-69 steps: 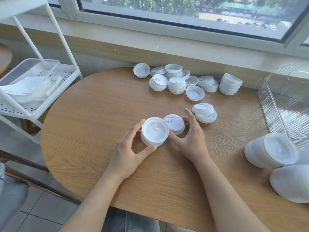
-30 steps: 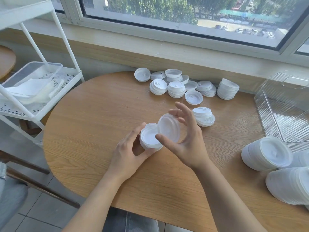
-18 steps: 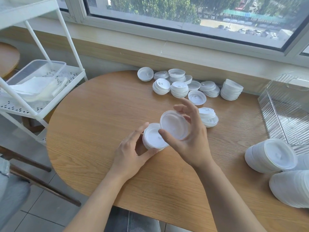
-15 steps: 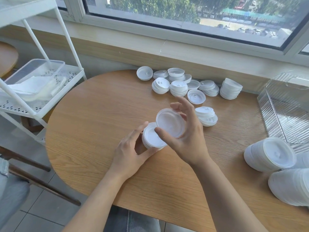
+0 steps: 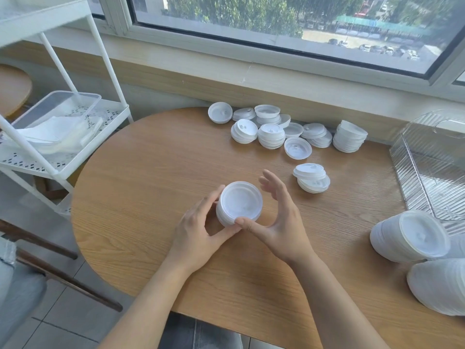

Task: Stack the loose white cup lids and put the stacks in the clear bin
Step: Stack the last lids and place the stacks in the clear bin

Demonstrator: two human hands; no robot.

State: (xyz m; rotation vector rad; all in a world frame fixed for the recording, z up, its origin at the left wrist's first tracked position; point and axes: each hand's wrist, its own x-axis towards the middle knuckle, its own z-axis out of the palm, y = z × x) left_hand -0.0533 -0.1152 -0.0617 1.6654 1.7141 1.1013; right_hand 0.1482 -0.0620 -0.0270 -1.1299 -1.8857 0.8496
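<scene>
Seen from the head camera, a person sits at a round wooden worktop (image 5: pixel 156 172) under a window. Both bare hands meet near the middle of it around a short stack of white cup lids (image 5: pixel 239 203). The left hand (image 5: pixel 198 235) grasps the stack, its fingers curled along the stack's left side and its thumb tucked beneath the near edge. The right hand (image 5: pixel 279 222) is released: its fingers are straight and spread, arching just to the right of the stack, and only its thumb tip touches the stack's near rim.

Beyond the right hand, a little to its right, sits a small separate stack of lids (image 5: pixel 312 177). Farther away from both hands, by the wall, lies a cluster of loose lids and low stacks (image 5: pixel 284 132).

Well to the right of the right hand stands the clear bin (image 5: pixel 432 157), ribbed and see-through. Just in front of it, two long lid stacks (image 5: pixel 410 238) lie on their sides on the worktop.

To the left of the left hand, off the worktop, is a white shelf cart (image 5: pixel 60 137) holding a clear tub and folded white material.
</scene>
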